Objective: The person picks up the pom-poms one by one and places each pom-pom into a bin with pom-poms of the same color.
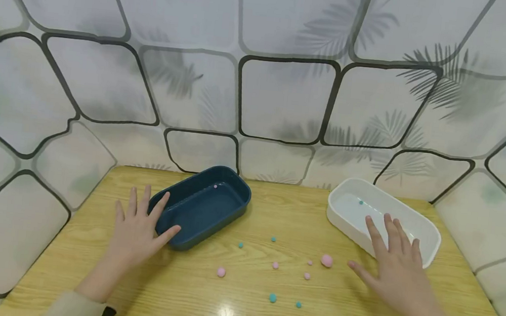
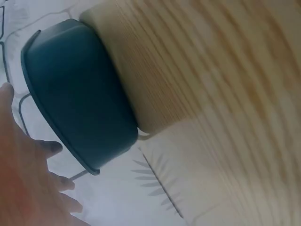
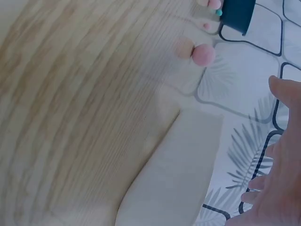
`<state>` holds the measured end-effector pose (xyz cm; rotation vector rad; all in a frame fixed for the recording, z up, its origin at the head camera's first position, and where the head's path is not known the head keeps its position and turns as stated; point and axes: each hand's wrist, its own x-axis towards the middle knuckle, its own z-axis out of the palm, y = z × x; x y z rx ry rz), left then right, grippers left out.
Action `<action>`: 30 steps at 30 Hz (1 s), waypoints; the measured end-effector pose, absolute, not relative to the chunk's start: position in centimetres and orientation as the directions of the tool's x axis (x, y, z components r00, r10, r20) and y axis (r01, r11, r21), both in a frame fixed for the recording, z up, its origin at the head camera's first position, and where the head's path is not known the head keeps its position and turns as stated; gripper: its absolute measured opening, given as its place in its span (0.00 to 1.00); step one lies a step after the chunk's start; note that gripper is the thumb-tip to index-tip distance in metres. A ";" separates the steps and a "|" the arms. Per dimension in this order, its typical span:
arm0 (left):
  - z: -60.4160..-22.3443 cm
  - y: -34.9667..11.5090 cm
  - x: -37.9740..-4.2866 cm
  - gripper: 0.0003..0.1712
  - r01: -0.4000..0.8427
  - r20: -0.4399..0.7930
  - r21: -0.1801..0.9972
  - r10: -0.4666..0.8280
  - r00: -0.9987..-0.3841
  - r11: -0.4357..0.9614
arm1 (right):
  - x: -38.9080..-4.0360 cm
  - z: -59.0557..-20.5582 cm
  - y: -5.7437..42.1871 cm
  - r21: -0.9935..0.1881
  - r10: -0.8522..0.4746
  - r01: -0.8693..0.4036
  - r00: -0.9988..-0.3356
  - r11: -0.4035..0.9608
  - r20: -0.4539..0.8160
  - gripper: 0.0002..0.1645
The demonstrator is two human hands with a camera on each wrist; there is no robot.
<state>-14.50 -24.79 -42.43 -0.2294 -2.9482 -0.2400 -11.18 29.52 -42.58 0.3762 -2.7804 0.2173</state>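
Observation:
My left hand [image 1: 134, 233] hovers with spread fingers at the left side of a dark blue tray [image 1: 196, 220]. A tiny pink ball [image 1: 215, 186] lies inside that tray. Over the near side of a white tray [image 1: 346, 226] is my right hand [image 1: 399, 274], its fingers spread and holding nothing. One small teal ball [image 1: 361, 202] sits in the white tray. Between the trays several pink and teal balls are scattered, among them a large pink ball [image 1: 327, 260], another pink ball [image 1: 221, 272] and a teal ball [image 1: 272, 298]. Both wrist views show the hands raised above the trays' rims.
The wooden table [image 1: 175, 303] meets a patterned backdrop [image 1: 286, 100] at the back and along both sides. Both trays stand near the back edge, angled toward each other. Light glares on the wood at the front middle.

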 end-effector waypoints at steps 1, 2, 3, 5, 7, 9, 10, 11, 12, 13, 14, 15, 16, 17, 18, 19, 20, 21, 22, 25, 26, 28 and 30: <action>-42.4 -24.9 -14.6 0.54 0.175 0.187 0.144 0.147 -0.971 0.974 | -11.1 -42.5 29.3 -0.115 -0.244 -0.301 -0.903 0.947 0.353 0.64; -42.4 -25.0 -14.7 0.54 0.184 0.190 0.140 0.156 -0.969 0.973 | -11.1 -42.4 29.2 -0.129 -0.254 -0.319 -0.895 0.939 0.367 0.63; -42.5 -25.1 -14.7 0.53 0.194 0.194 0.137 0.166 -0.967 0.971 | -11.0 -42.3 29.0 -0.139 -0.263 -0.337 -0.886 0.931 0.382 0.62; -42.6 -25.4 -14.9 0.53 0.214 0.201 0.130 0.186 -0.962 0.968 | -10.8 -42.0 28.5 -0.156 -0.277 -0.364 -0.872 0.918 0.404 0.59; -42.7 -25.6 -15.2 0.53 0.229 0.202 0.121 0.202 -0.958 0.966 | -10.6 -41.7 28.0 -0.176 -0.287 -0.386 -0.863 0.906 0.416 0.58; -42.8 -25.8 -15.4 0.53 0.241 0.200 0.109 0.216 -0.956 0.964 | -10.5 -41.6 27.5 -0.194 -0.293 -0.402 -0.858 0.895 0.422 0.56; -42.9 -25.9 -15.5 0.53 0.245 0.196 0.104 0.221 -0.955 0.964 | -10.4 -41.5 27.2 -0.203 -0.296 -0.407 -0.857 0.891 0.422 0.55; -42.9 -26.0 -15.7 0.53 0.248 0.191 0.101 0.226 -0.955 0.964 | -10.3 -41.5 26.9 -0.211 -0.298 -0.412 -0.857 0.887 0.420 0.54; -43.0 -26.1 -15.8 0.53 0.250 0.186 0.097 0.230 -0.955 0.963 | -10.3 -41.5 26.7 -0.221 -0.301 -0.418 -0.857 0.881 0.419 0.53; -43.1 -26.2 -15.9 0.52 0.252 0.181 0.094 0.233 -0.956 0.963 | -10.2 -41.6 26.5 -0.229 -0.302 -0.420 -0.857 0.878 0.417 0.52; -43.1 -26.3 -16.1 0.52 0.256 0.177 0.092 0.237 -0.955 0.962 | -10.2 -41.6 26.3 -0.233 -0.304 -0.422 -0.859 0.876 0.412 0.51; -43.2 -26.4 -16.1 0.52 0.258 0.171 0.095 0.240 -0.956 0.961 | -10.2 -41.7 26.1 -0.243 -0.305 -0.424 -0.862 0.873 0.406 0.49; -43.2 -26.5 -16.2 0.52 0.261 0.167 0.097 0.243 -0.956 0.960 | -10.2 -41.8 25.9 -0.255 -0.305 -0.423 -0.866 0.869 0.397 0.48; -43.2 -26.5 -16.3 0.52 0.263 0.163 0.099 0.245 -0.956 0.960 | -10.2 -42.0 25.7 -0.267 -0.305 -0.422 -0.870 0.866 0.388 0.47; -43.3 -26.6 -16.4 0.52 0.267 0.161 0.100 0.249 -0.955 0.959 | -10.3 -42.1 25.5 -0.276 -0.305 -0.420 -0.875 0.865 0.375 0.46; -43.3 -26.6 -16.4 0.52 0.270 0.156 0.103 0.252 -0.955 0.957 | -10.3 -42.2 25.4 -0.293 -0.303 -0.413 -0.884 0.862 0.357 0.45; -43.3 -26.7 -16.5 0.52 0.274 0.153 0.106 0.257 -0.954 0.956 | -10.4 -42.3 25.3 -0.313 -0.302 -0.410 -0.890 0.857 0.341 0.44; -43.3 -26.7 -16.5 0.52 0.278 0.150 0.108 0.260 -0.954 0.955 | -10.5 -42.5 25.2 -0.335 -0.298 -0.404 -0.897 0.851 0.325 0.43; -43.3 -26.7 -16.6 0.52 0.281 0.145 0.110 0.264 -0.953 0.953 | -10.6 -42.6 25.1 -0.351 -0.295 -0.397 -0.904 0.848 0.309 0.42; -43.3 -26.8 -16.7 0.52 0.289 0.127 0.115 0.274 -0.953 0.950 | -10.9 -43.1 25.1 -0.395 -0.286 -0.373 -0.921 0.840 0.263 0.40; -43.3 -26.8 -16.7 0.53 0.290 0.120 0.118 0.277 -0.953 0.950 | -11.0 -43.4 25.1 -0.403 -0.285 -0.370 -0.924 0.837 0.255 0.39; -43.2 -26.8 -16.8 0.53 0.292 0.108 0.118 0.280 -0.954 0.949 | -11.2 -43.8 25.2 -0.411 -0.285 -0.360 -0.930 0.837 0.234 0.38; -43.2 -26.8 -16.8 0.54 0.295 0.100 0.117 0.284 -0.954 0.948 | -11.5 -44.3 25.4 -0.418 -0.291 -0.358 -0.932 0.835 0.217 0.36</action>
